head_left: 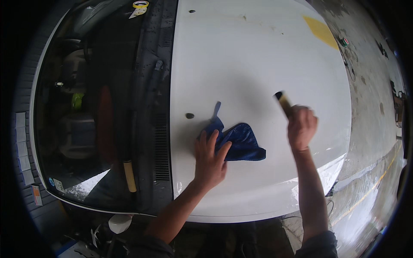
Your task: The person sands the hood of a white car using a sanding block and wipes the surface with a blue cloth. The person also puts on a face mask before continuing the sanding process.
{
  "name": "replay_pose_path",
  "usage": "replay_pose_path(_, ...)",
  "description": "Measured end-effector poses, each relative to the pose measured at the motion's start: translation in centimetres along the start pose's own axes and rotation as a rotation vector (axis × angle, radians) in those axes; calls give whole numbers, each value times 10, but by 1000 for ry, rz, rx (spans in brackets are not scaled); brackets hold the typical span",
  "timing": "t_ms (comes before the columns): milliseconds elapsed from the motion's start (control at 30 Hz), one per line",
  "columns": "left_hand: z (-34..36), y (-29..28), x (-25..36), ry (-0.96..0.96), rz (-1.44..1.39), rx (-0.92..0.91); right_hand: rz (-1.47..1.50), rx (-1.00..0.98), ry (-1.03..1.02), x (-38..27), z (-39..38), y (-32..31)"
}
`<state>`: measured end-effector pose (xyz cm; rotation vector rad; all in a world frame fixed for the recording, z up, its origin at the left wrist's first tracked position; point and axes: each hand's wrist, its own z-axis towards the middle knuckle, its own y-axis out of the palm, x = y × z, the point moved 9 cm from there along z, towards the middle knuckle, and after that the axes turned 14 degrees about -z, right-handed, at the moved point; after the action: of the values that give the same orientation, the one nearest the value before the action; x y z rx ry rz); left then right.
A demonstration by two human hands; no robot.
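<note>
My left hand point(211, 161) rests with spread fingers on a crumpled dark blue cloth point(243, 139) lying on the white car hood point(232, 51), near its windscreen edge. My right hand point(303, 124) is closed round a short, flat tool point(282, 101), tan with a dark end, held to the right of the cloth. How near the tool is to the paint I cannot tell.
On the dark windscreen side lie a yellow tape roll point(140, 4) at the top and a tan bar point(129, 176) lower down. A yellow translucent sheet point(320, 31) is on the hood's upper right. The concrete floor point(370, 107) has cables and small items.
</note>
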<state>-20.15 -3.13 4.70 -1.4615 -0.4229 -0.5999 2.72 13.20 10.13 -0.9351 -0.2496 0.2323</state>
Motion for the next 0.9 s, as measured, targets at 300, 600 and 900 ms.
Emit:
replay_pose_path(300,12,17,-22,-70,64,27,242,-514,79,-64,-124,27)
replay_pose_path(600,12,13,-37,-15,-73,123,214,-306,300,-39,9,61)
replay_pose_path(900,17,7,-13,-122,14,5,157,-143,-314,-112,-48,68)
